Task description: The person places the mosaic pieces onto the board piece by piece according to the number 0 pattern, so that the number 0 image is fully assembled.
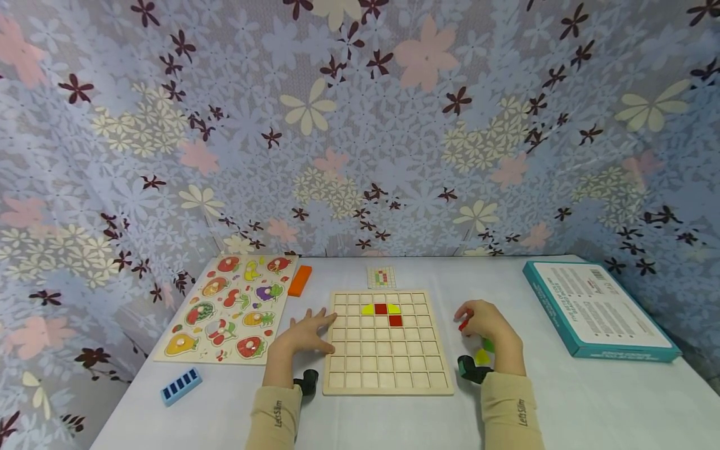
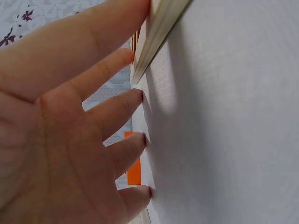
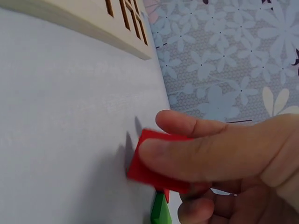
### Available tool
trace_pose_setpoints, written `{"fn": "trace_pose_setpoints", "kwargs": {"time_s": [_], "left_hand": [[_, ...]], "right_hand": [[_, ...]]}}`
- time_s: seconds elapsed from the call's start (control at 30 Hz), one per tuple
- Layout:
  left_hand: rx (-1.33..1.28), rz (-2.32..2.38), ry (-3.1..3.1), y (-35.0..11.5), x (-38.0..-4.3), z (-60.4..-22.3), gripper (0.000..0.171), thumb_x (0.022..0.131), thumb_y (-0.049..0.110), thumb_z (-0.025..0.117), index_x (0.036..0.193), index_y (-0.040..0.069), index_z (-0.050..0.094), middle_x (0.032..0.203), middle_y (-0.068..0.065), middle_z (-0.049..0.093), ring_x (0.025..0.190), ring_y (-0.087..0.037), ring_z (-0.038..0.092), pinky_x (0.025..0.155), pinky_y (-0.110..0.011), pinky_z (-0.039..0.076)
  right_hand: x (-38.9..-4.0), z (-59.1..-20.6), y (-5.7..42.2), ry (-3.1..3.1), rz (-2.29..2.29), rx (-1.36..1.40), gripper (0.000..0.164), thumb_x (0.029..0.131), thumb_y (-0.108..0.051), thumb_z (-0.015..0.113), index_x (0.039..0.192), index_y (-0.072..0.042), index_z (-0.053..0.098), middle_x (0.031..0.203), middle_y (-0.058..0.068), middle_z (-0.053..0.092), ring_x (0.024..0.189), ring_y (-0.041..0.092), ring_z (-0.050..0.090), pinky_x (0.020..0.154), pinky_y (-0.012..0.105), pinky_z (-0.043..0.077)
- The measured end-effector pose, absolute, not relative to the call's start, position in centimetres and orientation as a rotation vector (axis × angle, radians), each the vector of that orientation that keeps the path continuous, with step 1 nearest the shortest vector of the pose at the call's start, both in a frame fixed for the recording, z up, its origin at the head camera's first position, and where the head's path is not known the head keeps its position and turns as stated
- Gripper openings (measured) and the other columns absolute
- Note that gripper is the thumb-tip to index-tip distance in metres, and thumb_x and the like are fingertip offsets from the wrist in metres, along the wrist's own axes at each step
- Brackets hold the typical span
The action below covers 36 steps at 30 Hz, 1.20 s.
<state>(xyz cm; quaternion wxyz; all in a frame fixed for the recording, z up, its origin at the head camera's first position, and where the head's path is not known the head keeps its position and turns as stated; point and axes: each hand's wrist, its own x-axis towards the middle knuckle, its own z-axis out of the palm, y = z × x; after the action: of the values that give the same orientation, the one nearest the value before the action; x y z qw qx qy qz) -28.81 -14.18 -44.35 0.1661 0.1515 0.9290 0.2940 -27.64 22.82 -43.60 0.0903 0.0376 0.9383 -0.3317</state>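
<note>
A wooden grid board (image 1: 388, 383) lies mid-table, with two red square tiles and two yellow curved pieces in its upper cells. At its left edge my left hand (image 1: 302, 335) spreads its fingers; the thumb and a finger touch the frame, and in the left wrist view the other fingertips meet the tablecloth. To the right of the board, my right hand (image 1: 488, 322) pinches a red square tile (image 3: 161, 179) between thumb and fingers above the cloth. Beneath that hand lie a green piece (image 3: 161, 211) and a yellow piece (image 1: 482, 357), partly hidden.
Behind the board lies a small pattern card (image 1: 382, 277). Left are a fruit puzzle board (image 1: 229, 310), an orange block (image 1: 300, 281) and a light-blue slotted block (image 1: 181, 386). A teal box (image 1: 599, 310) sits at the right, and a floral cloth hangs behind.
</note>
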Motion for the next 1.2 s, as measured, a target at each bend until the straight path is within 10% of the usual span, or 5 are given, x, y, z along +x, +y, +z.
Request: {"fn": "trace_pose_setpoints", "kwargs": {"time_s": [1.2], "left_hand": [[0.442,0.833,2.646,-14.2,-28.7,-44.4,0.073,0.073,0.018,0.076,0.138,0.012,0.044,0.149,-0.017,0.028,0.138,-0.042,0.009,0.105,-0.067,-0.004]], "right_hand": [[-28.3,-42.6,19.0,2.874,-1.102,-0.214,0.019,0.085,-0.001,0.055,0.100,0.007,0.064,0.091,0.017,0.063,0.082,0.024,0.057,0.067,0.034,0.049]]}}
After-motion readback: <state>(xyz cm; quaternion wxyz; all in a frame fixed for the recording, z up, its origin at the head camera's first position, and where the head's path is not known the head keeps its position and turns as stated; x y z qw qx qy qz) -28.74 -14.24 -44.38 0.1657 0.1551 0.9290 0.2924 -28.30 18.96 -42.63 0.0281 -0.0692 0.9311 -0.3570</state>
